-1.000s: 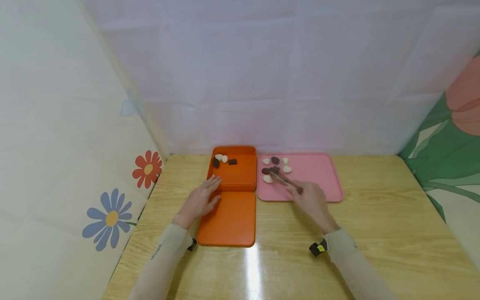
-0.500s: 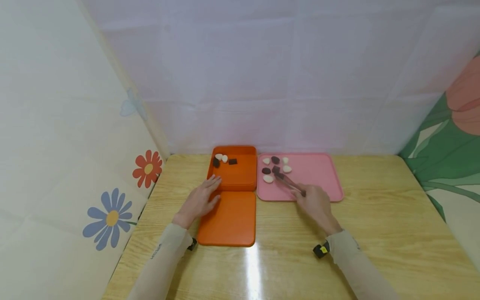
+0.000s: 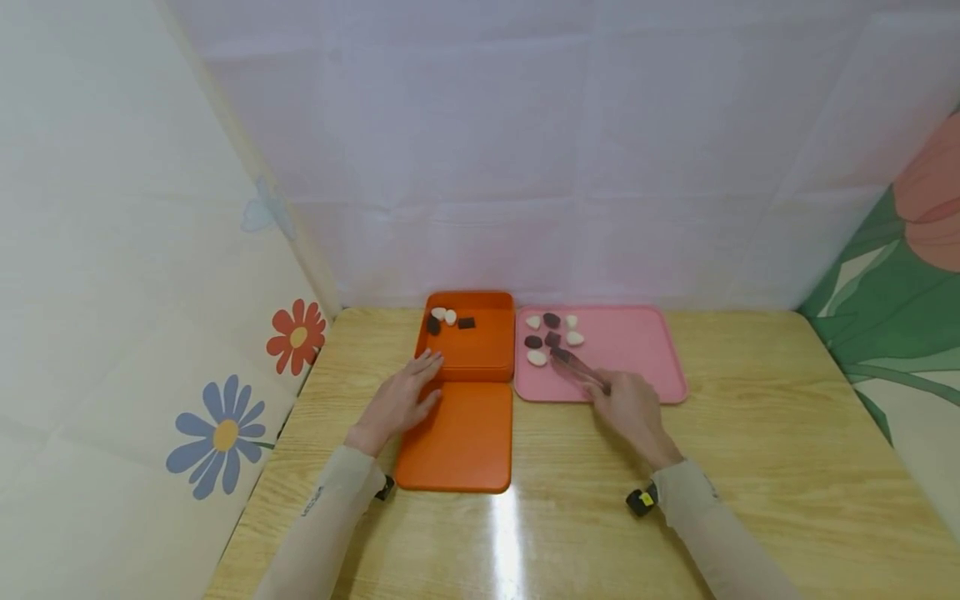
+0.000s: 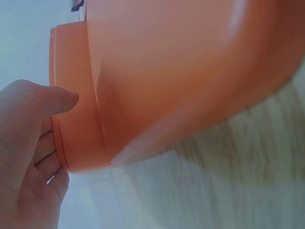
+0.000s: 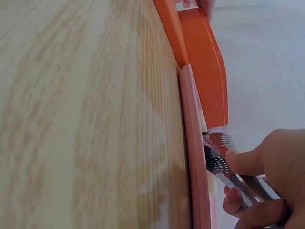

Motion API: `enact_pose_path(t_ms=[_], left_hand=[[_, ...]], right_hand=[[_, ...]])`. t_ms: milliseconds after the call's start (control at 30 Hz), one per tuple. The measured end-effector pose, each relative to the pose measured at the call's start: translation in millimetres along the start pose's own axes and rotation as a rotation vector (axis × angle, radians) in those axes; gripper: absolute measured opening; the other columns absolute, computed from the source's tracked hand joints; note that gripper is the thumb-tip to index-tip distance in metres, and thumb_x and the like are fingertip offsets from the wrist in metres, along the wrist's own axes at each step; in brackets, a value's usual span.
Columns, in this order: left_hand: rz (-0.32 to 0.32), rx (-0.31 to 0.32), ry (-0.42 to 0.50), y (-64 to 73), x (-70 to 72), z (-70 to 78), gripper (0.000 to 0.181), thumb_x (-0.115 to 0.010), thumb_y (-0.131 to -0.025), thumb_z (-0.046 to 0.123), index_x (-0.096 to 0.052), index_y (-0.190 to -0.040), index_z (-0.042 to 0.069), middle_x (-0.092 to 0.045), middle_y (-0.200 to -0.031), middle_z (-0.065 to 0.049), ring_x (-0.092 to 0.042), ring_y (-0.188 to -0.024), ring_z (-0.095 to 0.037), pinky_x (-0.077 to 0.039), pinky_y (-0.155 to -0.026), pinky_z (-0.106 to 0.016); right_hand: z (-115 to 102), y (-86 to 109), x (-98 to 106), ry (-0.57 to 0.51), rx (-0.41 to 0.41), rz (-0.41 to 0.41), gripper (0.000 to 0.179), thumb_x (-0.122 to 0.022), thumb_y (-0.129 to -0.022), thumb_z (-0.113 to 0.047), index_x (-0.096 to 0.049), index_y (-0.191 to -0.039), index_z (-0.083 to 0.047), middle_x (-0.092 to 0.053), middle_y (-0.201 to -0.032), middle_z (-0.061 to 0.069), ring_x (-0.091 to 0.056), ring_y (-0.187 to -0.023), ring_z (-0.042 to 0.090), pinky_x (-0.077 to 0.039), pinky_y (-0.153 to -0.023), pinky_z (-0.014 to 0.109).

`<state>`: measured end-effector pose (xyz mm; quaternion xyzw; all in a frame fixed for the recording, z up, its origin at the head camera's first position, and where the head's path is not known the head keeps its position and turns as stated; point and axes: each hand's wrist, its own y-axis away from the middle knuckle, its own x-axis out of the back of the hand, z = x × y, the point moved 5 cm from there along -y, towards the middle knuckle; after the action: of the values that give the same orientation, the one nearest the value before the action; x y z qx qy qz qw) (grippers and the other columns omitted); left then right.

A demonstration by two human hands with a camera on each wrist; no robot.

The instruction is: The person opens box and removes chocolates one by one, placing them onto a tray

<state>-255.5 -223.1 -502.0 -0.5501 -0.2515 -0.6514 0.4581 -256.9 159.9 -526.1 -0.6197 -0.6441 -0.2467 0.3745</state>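
My right hand grips metal tongs with perforated heads, the heads low over the left part of the pink tray. Just beyond their tips lies a dark square piece that looks like chocolate. Around it are a dark oval piece, another dark piece and several white pieces. My left hand holds the front left corner of the orange box, thumb over its outer wall and fingers at the rim. Inside the box lie white pieces and dark pieces.
An orange lid lies directly in front of the box on the wooden table. The tray stands close against the box's right side. A pale cloth wall rises behind, and flower-printed cloth flanks the table.
My right hand has drawn the tongs slightly right and toward me, from over the dark pieces to just in front of the square one. The left hand has stayed in place.
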Motion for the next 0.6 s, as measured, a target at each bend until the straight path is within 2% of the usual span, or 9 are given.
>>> enact_pose_path(t_ms=[200,400,600], left_hand=[[-0.004,0.005,-0.002,0.0,-1.4,-1.4,0.063,-0.075,-0.102,0.018,-0.051,-0.157,-0.001,-0.051,-0.162,-0.018,-0.044,-0.155,-0.037,-0.041,-0.122,-0.056],[-0.004,0.007,0.01,0.2,-2.0,-1.4,0.064,-0.075,-0.102,0.019,-0.051,-0.157,-0.001,-0.051,-0.163,-0.018,-0.043,-0.155,-0.037,-0.041,-0.123,-0.056],[-0.004,0.011,0.011,0.0,-2.0,-1.0,0.064,-0.075,-0.101,0.018,-0.051,-0.157,0.0,-0.051,-0.163,-0.017,-0.043,-0.155,-0.037,-0.041,-0.123,-0.056]], right_hand=[[-0.3,-1.0,-2.0,0.009,0.001,0.008,0.02,-0.076,-0.1,-0.032,-0.082,-0.108,-0.015,-0.056,-0.06,-0.001,-0.046,-0.051,0.015,-0.037,-0.044,0.03],[-0.9,-0.8,-1.1,0.019,-0.009,0.009,0.025,-0.076,-0.1,-0.033,-0.082,-0.116,-0.015,-0.059,-0.063,0.0,-0.047,-0.052,0.016,-0.037,-0.044,0.03],[-2.8,-0.8,1.0,0.019,-0.008,0.024,0.025,-0.076,-0.099,-0.033,-0.082,-0.117,-0.016,-0.06,-0.064,0.0,-0.049,-0.054,0.017,-0.037,-0.045,0.032]])
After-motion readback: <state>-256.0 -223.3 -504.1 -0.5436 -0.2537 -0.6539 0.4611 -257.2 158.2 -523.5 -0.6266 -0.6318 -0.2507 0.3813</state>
